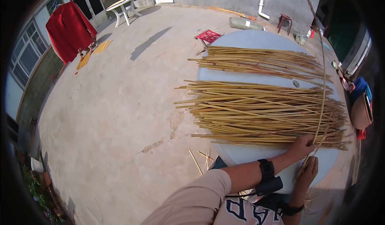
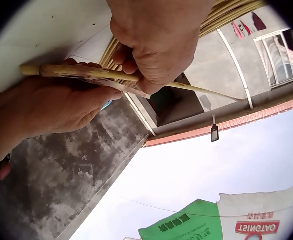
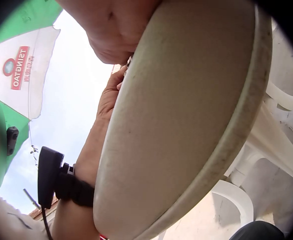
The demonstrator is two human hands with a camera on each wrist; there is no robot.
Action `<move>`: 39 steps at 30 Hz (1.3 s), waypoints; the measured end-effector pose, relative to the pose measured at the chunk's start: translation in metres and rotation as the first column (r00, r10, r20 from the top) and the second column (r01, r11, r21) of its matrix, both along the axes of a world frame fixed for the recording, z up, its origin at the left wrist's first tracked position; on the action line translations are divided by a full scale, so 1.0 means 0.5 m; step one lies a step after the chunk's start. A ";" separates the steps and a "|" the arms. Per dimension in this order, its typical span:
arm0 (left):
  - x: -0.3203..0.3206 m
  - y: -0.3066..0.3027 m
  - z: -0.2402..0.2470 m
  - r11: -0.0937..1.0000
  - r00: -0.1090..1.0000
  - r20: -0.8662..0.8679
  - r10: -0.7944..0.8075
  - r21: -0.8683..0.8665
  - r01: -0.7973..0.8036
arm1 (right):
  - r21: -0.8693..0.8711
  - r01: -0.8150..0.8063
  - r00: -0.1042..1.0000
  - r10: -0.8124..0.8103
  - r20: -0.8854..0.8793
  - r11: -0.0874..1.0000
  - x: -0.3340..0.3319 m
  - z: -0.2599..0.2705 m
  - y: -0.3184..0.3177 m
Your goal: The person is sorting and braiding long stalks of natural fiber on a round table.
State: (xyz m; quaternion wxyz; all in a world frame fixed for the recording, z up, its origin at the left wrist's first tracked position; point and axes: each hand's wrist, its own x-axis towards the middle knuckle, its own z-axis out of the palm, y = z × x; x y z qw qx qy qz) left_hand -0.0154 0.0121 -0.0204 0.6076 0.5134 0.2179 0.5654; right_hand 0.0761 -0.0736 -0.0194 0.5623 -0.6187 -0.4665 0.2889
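Both hands work on one long dry plant stalk (image 1: 323,80), which rises well past the table's far edge. My left hand (image 1: 300,148) pinches it close over the near side of the pile. Just below, my right hand (image 1: 309,172) grips the thick lower end. In the left wrist view the stalk (image 2: 51,71) lies across the right hand's fingers (image 2: 51,107), its thumb along a loose pale strip of husk (image 2: 124,87). The left hand (image 2: 156,45) has its fingers curled at the stalk there. The right wrist view hides the stalk behind the hands and tabletop.
A round pale table (image 1: 236,155) bears a large stalk pile (image 1: 256,108) and a smaller one (image 1: 260,58), feathery ends to the right. A small stone (image 1: 296,83) lies between them. Beyond are a red folding stool (image 1: 208,36), a white table (image 1: 122,3) and a hanging red garment (image 1: 70,30).
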 end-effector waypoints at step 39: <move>-0.008 -0.011 0.024 0.923 0.944 0.125 -0.306 -0.203 0.326 | 0.033 0.070 0.997 -0.071 0.033 0.997 0.008 -0.001 -0.001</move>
